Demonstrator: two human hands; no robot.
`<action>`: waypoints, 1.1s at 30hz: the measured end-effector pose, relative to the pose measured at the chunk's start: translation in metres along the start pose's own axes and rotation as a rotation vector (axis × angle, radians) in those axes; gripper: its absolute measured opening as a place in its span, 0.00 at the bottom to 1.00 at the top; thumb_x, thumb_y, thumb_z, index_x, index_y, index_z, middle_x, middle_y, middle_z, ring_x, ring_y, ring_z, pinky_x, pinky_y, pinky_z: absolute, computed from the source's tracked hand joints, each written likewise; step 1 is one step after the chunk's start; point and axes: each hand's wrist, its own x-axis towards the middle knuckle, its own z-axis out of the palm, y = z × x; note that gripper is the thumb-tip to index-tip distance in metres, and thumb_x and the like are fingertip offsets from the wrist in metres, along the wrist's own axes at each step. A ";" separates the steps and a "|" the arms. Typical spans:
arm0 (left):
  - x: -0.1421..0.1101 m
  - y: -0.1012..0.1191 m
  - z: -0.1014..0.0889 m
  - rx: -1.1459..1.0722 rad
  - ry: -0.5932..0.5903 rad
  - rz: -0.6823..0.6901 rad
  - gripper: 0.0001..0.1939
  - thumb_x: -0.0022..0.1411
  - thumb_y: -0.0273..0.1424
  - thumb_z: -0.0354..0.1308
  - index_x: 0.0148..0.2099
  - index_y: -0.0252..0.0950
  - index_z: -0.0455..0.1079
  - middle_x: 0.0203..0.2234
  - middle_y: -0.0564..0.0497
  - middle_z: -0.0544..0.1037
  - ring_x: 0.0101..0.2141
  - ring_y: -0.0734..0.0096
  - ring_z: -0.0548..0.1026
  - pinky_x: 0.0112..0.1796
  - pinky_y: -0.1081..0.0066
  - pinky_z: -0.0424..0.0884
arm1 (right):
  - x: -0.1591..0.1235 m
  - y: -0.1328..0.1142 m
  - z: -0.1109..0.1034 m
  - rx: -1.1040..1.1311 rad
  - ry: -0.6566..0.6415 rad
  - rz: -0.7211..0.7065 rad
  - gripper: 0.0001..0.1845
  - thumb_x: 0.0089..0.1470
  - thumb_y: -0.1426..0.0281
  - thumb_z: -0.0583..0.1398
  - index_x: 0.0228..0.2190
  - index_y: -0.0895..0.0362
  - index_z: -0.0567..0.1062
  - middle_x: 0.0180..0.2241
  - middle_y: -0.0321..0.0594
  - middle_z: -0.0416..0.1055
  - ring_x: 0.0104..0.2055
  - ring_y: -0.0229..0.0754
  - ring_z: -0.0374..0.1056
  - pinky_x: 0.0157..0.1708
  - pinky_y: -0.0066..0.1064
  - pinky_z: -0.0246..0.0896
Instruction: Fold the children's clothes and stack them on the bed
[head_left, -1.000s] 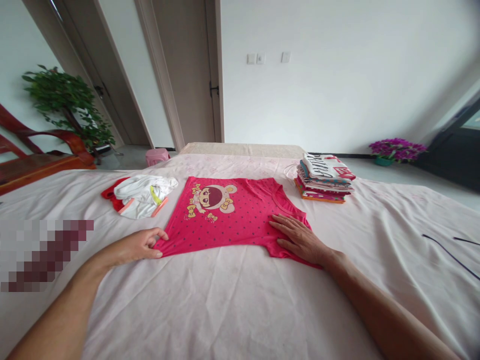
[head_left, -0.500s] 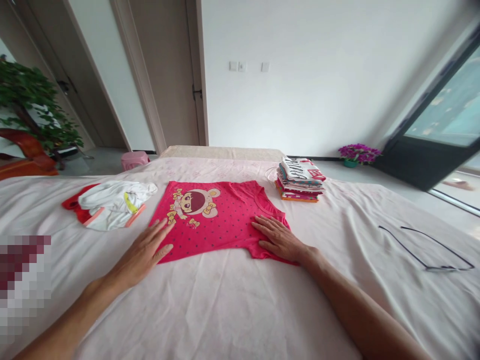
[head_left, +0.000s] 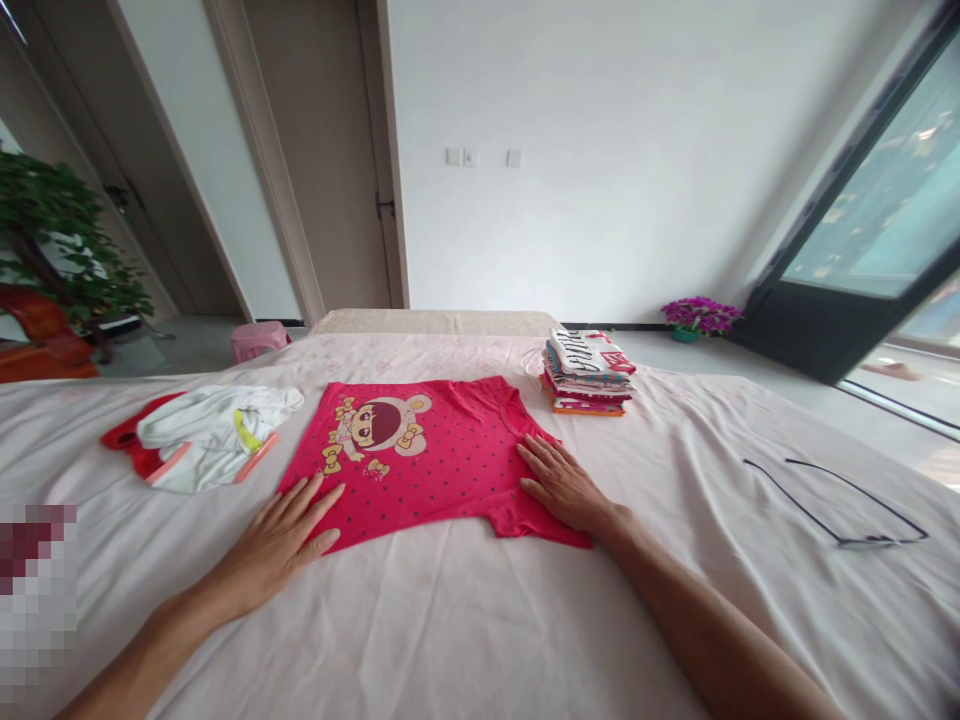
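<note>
A red dotted T-shirt [head_left: 435,480] with a cartoon girl print lies spread out sideways, its neckline toward the right. My left hand [head_left: 289,530] rests flat on the hem at the near left, fingers stretched out. On the shoulder and sleeve area at the right lies my right hand [head_left: 562,485], palm down with fingers extended. Neither hand grips the cloth. Behind the shirt, to the right, stands a stack of folded clothes [head_left: 589,375], a white printed piece on top. A crumpled white and red garment [head_left: 202,440] sits to the left.
A pale sheet [head_left: 450,630] with wrinkles covers the surface. Eyeglasses [head_left: 840,510] lie on it at the right. Beyond are a pink stool [head_left: 259,340], a pot of purple flowers [head_left: 701,315] and a leafy plant [head_left: 67,230].
The view has shifted slightly, so everything sits a little lower and further left. My right hand has slid slightly toward the shirt's right side; my left stays at the hem.
</note>
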 end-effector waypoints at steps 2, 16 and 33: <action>0.010 0.000 -0.005 -0.063 0.002 -0.045 0.28 0.69 0.48 0.41 0.65 0.46 0.64 0.65 0.51 0.65 0.66 0.61 0.58 0.63 0.56 0.56 | 0.000 -0.002 -0.001 0.004 -0.002 0.008 0.34 0.68 0.52 0.43 0.68 0.54 0.51 0.70 0.43 0.44 0.72 0.47 0.40 0.69 0.47 0.36; 0.125 0.026 0.007 0.036 0.124 -0.072 0.32 0.69 0.45 0.41 0.66 0.31 0.61 0.65 0.39 0.63 0.66 0.54 0.57 0.63 0.55 0.53 | 0.007 0.000 -0.034 0.177 -0.078 0.025 0.29 0.65 0.58 0.51 0.64 0.53 0.63 0.67 0.45 0.54 0.68 0.49 0.52 0.65 0.44 0.48; 0.122 0.029 0.016 0.187 0.140 -0.199 0.32 0.68 0.46 0.45 0.69 0.38 0.58 0.69 0.43 0.55 0.67 0.51 0.52 0.63 0.53 0.50 | 0.205 0.030 -0.043 0.046 -0.024 0.546 0.23 0.62 0.68 0.49 0.56 0.55 0.70 0.52 0.54 0.71 0.53 0.54 0.69 0.47 0.40 0.62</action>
